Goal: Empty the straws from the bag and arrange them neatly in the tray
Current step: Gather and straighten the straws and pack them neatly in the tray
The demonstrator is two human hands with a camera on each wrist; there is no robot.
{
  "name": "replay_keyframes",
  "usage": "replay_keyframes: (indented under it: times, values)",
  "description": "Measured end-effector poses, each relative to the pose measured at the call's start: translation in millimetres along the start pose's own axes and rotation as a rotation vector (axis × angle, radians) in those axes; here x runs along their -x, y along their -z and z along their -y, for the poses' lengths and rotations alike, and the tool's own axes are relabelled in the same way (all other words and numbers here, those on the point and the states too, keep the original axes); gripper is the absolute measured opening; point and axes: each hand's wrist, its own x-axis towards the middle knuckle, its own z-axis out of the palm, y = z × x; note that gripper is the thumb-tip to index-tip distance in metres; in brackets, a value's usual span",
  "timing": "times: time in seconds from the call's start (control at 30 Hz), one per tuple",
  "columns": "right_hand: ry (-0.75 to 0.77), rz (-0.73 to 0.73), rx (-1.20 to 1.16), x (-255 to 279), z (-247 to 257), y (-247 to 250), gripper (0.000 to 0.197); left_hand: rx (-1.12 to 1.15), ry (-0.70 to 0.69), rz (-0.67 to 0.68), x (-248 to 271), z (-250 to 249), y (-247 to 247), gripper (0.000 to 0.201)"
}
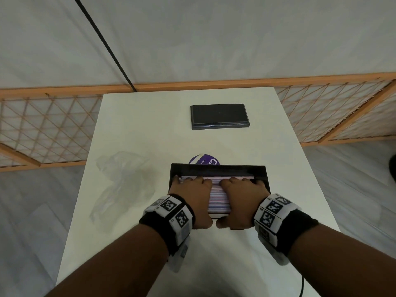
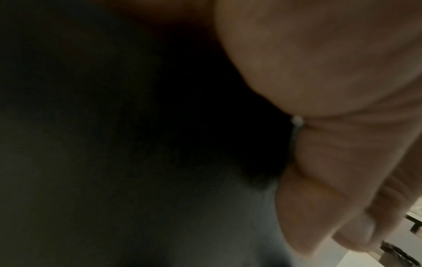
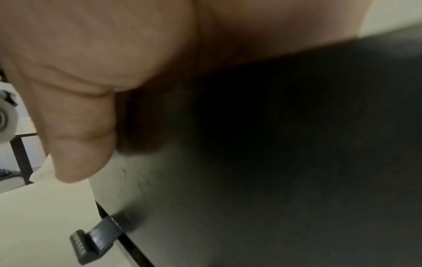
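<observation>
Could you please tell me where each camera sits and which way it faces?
Head: worn on the head, facing forward and down at the table, tray and straws; both forearms, left hand, right hand show.
Left wrist: at the left wrist, facing along the palm onto the tray's dark wall; palm and left thumb show.
Right wrist: mirrored; palm and right thumb show.
Shared: all see the tray.

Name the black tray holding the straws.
The near tray, under the left hand and right hand, holds the straws; the far black tray shows none.
</observation>
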Motion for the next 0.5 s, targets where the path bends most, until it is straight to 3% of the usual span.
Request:
replay_keyframes:
  times: [0.27, 0.37, 0.5]
  values:
    - [0.012, -0.080, 0.046, 0, 0, -1, 0.094, 0.000, -0.015, -0.022, 1, 0, 0, 0.077]
    - [0.020, -0.033, -0.009, -1, -1, -8, 0.105, 0.002, -0.014, 0.011, 1, -1, -2, 0.084]
    - [0.025, -0.027, 0.007, -1, -1, -7, 0.099, 0.024, -0.006, -0.002, 1, 0, -3, 0.078]
